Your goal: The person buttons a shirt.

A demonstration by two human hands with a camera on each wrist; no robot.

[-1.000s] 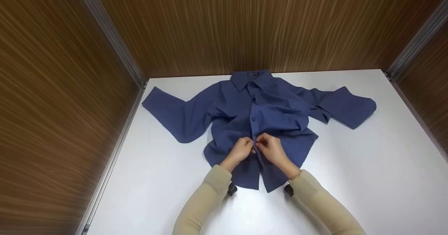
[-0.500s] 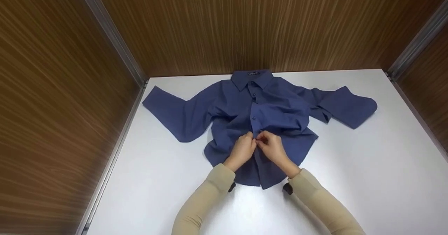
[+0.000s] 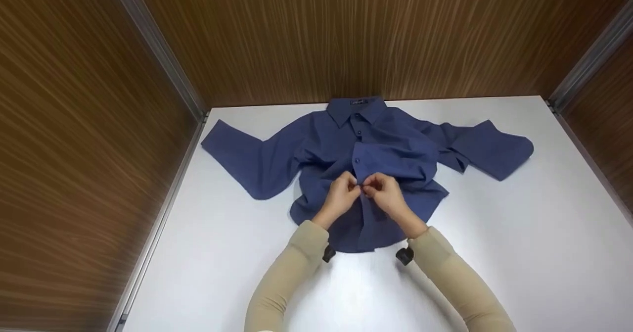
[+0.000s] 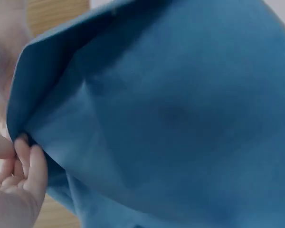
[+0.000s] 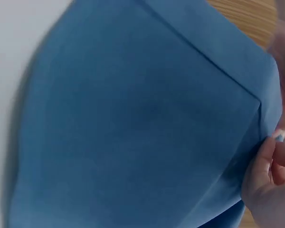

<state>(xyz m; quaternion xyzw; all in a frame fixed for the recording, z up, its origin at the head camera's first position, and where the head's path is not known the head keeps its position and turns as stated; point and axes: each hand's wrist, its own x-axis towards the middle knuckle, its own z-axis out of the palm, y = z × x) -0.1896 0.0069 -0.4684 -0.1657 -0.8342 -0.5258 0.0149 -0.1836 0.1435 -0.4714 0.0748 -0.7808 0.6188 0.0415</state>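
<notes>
A dark blue button-up shirt lies front up, its collar at the far side and both sleeves spread out. My left hand pinches the front edge at mid-torso. Right beside it, my right hand pinches the same front strip, the fingertips of both hands almost meeting. One button shows just above the hands. In the left wrist view, raised shirt cloth fills most of the picture, with fingers at its edge. The right wrist view has fingers on the folded front edge. Whatever sits between the fingertips is hidden.
The shirt lies on a white table. A brown wood-grain panel stands behind it, close to the collar. Another panel rises at the left, and one more at the right. Dark wrist devices hang under the sleeves.
Both hands have moved up the front of the shirt, toward the collar. The lower hem has drawn upward, and the gap between the two front edges at the bottom has closed.
</notes>
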